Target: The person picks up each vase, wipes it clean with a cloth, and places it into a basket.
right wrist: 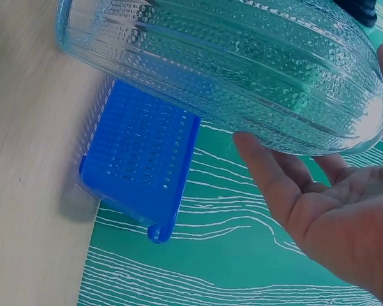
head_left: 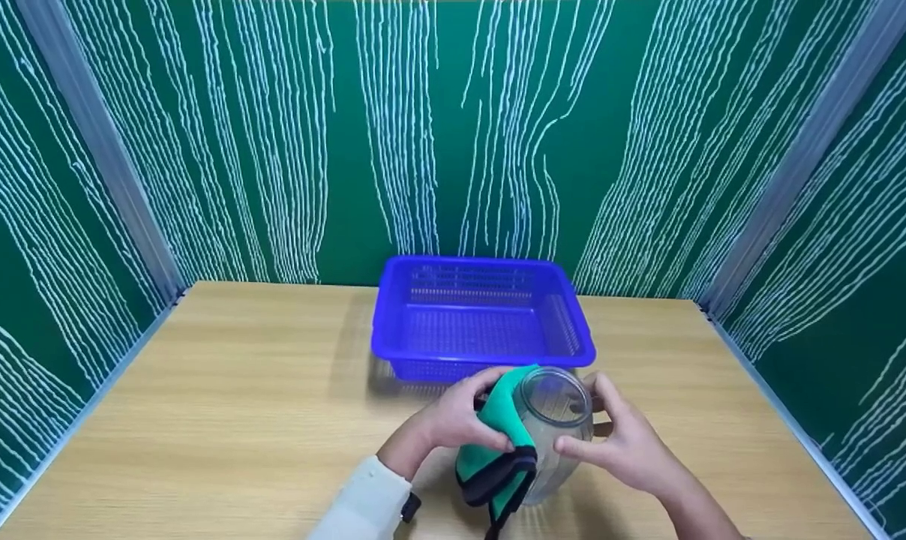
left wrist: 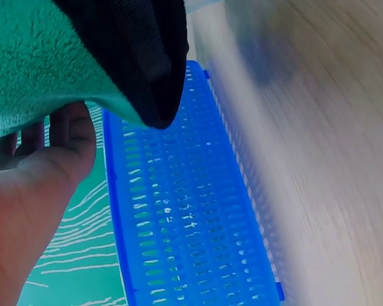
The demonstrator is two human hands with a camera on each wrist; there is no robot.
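Observation:
A clear glass jar (head_left: 550, 469) with ribbed, dimpled walls stands mouth up in front of the basket in the head view. My right hand (head_left: 637, 446) grips its right side, thumb on the near wall and fingers round the far side. The right wrist view shows fingertips against the glass jar (right wrist: 242, 76). Against the jar's left side lies a green cloth (head_left: 502, 412) with a black border, its lower part folded and hanging. My left hand (head_left: 449, 416) holds this cloth, thumb on its near face; in the left wrist view the fingers are partly hidden behind the fuzzy cloth (left wrist: 38, 64).
A blue plastic basket (head_left: 483, 360) with slotted walls sits just beyond the hands at the table's back. The wooden table (head_left: 220, 420) meets green panels (head_left: 468, 150) with white wavy lines on its back and sides. Grey posts (head_left: 805, 150) stand at the back corners.

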